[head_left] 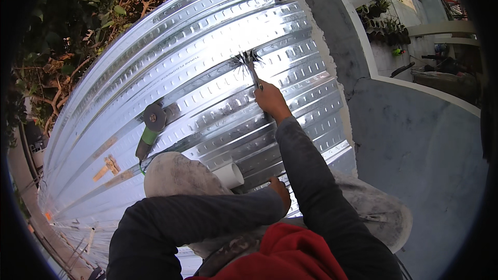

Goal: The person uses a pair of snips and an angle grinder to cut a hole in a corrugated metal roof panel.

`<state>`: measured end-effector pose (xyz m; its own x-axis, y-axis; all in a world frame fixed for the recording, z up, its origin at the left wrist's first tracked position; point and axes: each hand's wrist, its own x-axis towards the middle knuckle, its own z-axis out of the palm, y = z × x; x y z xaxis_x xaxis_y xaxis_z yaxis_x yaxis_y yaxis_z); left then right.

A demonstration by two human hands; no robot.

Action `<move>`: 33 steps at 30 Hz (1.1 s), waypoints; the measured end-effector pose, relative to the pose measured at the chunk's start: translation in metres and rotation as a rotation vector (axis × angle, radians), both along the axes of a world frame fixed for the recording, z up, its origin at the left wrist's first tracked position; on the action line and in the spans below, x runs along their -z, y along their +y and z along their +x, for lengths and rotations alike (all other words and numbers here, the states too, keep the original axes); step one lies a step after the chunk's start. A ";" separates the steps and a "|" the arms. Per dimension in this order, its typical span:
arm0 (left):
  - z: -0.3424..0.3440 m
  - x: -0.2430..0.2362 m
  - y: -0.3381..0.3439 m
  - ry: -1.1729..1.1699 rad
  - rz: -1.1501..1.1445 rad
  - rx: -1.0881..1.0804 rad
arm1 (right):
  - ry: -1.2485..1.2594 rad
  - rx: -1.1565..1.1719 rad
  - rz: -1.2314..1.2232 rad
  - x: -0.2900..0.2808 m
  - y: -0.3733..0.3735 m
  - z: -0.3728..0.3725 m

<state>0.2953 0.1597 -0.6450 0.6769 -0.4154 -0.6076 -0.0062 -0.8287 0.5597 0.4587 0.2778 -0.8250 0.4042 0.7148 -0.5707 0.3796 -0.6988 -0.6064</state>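
My right hand (272,100) reaches forward, closed around a narrow metal tool (254,74); its exact kind is hard to make out. Around the tool's far end, dark jagged strips or marks (239,62) fan out on the ribbed metal decking sheet (207,91). Closer to my body, my left hand (280,197) is low beside my right forearm, its fingers curled and largely hidden. A short white pipe (230,175) lies between that hand and my knee. Left of centre, a green angle grinder (148,136) rests on the decking with its grey disc upward.
Orange-brown scraps (108,167) lie on the decking beyond the grinder. A rough concrete edge (337,91) borders the sheet on the right, beside a grey wall (415,145). Leafy plants (104,8) crowd the far left. The grinder's green cord (141,168) runs toward my knee.
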 end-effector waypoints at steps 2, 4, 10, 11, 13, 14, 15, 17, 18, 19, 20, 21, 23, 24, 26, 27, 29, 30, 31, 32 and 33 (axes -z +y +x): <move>-0.002 0.001 -0.001 -0.018 0.007 -0.021 | 0.045 -0.018 -0.013 -0.003 0.003 0.000; -0.003 0.003 -0.003 -0.038 0.015 -0.032 | 0.089 -0.014 -0.015 0.000 0.004 0.003; -0.001 -0.001 -0.004 -0.058 0.025 -0.020 | 0.173 0.084 0.023 0.016 0.000 0.005; -0.002 -0.002 -0.003 -0.042 0.025 -0.025 | 0.230 0.093 -0.003 0.010 0.001 0.004; -0.001 -0.004 -0.001 -0.020 0.018 -0.025 | 0.293 0.132 -0.007 0.005 -0.001 0.001; -0.002 -0.004 -0.001 -0.037 0.018 -0.019 | 0.301 0.163 0.017 0.005 -0.004 0.001; -0.002 -0.005 -0.002 -0.053 0.019 -0.014 | 0.309 0.194 0.042 0.006 -0.007 0.001; -0.004 -0.003 -0.001 -0.053 0.015 -0.019 | 0.356 0.258 0.033 -0.003 -0.006 -0.003; -0.004 -0.002 0.000 -0.042 0.008 -0.024 | 0.380 0.290 0.028 -0.008 -0.005 -0.006; -0.004 -0.001 -0.001 -0.032 0.000 -0.028 | 0.394 0.307 0.037 -0.010 -0.005 -0.007; -0.005 -0.001 -0.001 -0.040 -0.002 -0.030 | 0.408 0.323 0.045 -0.012 -0.005 -0.010; -0.006 0.000 -0.001 -0.046 -0.003 -0.033 | 0.422 0.339 0.053 -0.014 -0.003 -0.012; -0.006 -0.001 -0.001 -0.049 -0.003 -0.034 | 0.335 0.197 0.013 -0.004 -0.002 -0.005; -0.006 -0.001 -0.001 -0.043 0.002 -0.036 | 0.291 0.125 -0.006 0.002 -0.001 -0.003; -0.005 0.000 -0.002 -0.035 0.010 -0.037 | -0.022 0.028 0.176 0.020 -0.004 -0.006; -0.003 0.000 -0.004 -0.034 0.014 -0.035 | -0.183 -0.020 0.264 0.028 -0.006 -0.005; -0.002 -0.002 -0.002 -0.012 0.012 -0.021 | -0.149 -0.048 0.137 0.022 -0.003 -0.008; -0.001 -0.001 0.001 0.000 0.004 0.002 | -0.135 -0.059 0.073 0.018 -0.002 -0.007; 0.000 -0.003 0.003 0.015 -0.003 0.016 | -0.053 -0.045 0.024 0.005 0.002 -0.008; 0.000 -0.001 0.003 0.012 -0.019 0.006 | 0.027 -0.032 -0.022 -0.011 0.008 -0.009; -0.001 0.002 0.003 0.009 -0.035 -0.002 | 0.105 -0.019 -0.069 -0.023 0.013 -0.009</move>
<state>0.2948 0.1626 -0.6467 0.6721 -0.4350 -0.5992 0.0009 -0.8088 0.5881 0.4493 0.2909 -0.8022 0.3264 0.6790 -0.6576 0.3295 -0.7338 -0.5941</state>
